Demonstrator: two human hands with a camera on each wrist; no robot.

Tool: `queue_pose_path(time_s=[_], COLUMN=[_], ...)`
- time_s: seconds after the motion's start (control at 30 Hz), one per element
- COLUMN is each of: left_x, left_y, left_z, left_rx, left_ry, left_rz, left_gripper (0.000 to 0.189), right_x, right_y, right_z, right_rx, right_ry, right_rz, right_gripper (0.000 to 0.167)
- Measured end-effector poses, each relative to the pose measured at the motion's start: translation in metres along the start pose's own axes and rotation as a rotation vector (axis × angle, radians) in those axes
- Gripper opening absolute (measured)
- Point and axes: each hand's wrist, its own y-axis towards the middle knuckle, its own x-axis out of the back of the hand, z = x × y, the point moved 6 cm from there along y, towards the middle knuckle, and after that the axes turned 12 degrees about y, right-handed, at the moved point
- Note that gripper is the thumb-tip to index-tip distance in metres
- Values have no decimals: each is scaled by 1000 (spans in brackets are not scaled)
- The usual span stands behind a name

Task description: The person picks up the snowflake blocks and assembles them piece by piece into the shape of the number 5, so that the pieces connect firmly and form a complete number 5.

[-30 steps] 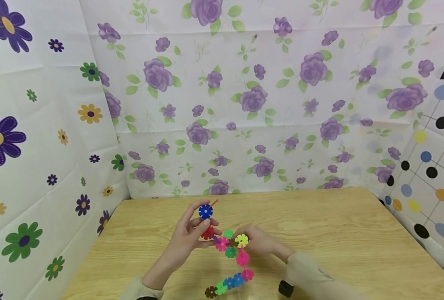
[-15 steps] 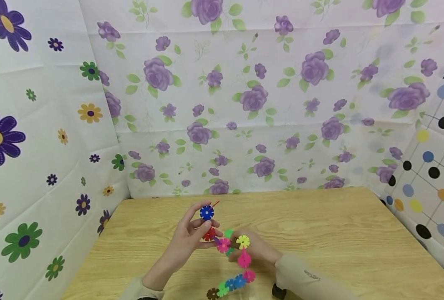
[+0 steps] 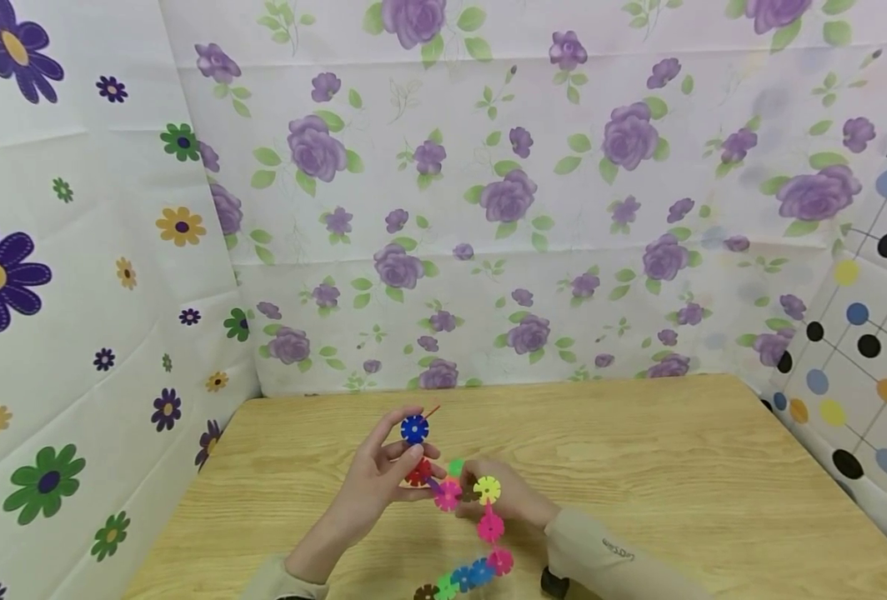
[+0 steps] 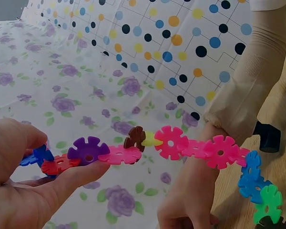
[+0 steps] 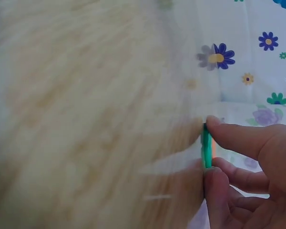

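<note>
My left hand (image 3: 361, 492) holds one end of a chain of notched plastic snowflake discs, around its blue disc (image 3: 415, 429) and red disc (image 3: 418, 472). A purple disc (image 4: 81, 150) and pink disc (image 4: 121, 155) follow in the left wrist view. Beyond a yellow disc (image 3: 487, 490), the chain bends down through pink discs (image 3: 491, 527), blue discs (image 3: 479, 572), a green one (image 3: 447, 587) and a brown end disc (image 3: 426, 592). My right hand (image 3: 507, 492) pinches a green disc (image 5: 207, 147), edge-on in the right wrist view, with an orange sliver behind it.
A wooden table (image 3: 653, 467) lies under both hands. Patterned cloths, including the floral one (image 3: 488, 208), stand around it on three sides. A small black object (image 3: 554, 582) sits at my right sleeve. A blurred wood-coloured surface (image 5: 86, 119) fills much of the right wrist view.
The chain has sunk slightly, its brown end nearing the lower edge of the head view. My right hand has shifted left, and its fingers now cover the lower green disc seen earlier.
</note>
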Motion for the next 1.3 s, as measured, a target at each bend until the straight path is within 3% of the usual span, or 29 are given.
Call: queue_pose_path(time_s=[0.37, 0.6, 0.73, 0.93, 1.1, 1.3], left_x=[-3, -5, -5, -5, -7, -10], left_y=[1, 1, 1, 1, 2, 2], left_z=[1, 1, 2, 3, 5, 6], left_rx=[6, 13, 22, 32, 47, 44], left_ry=[-4, -13, -15, -13, -3, 5], left_rz=[9, 8, 8, 10, 9, 29], left_gripper=[48, 48, 48, 49, 50, 50], right_x=[8, 31, 56, 85, 99, 107], right_y=[-6, -5, -6, -9, -15, -19], right_z=[-3, -2, 12, 42, 68, 92], right_rx=[65, 44, 18, 47, 57, 99], right_ry=[14, 85, 199, 330, 466, 522], right_rz=[15, -46, -81, -137, -173, -198], right_gripper=[25, 6, 6, 15, 23, 25])
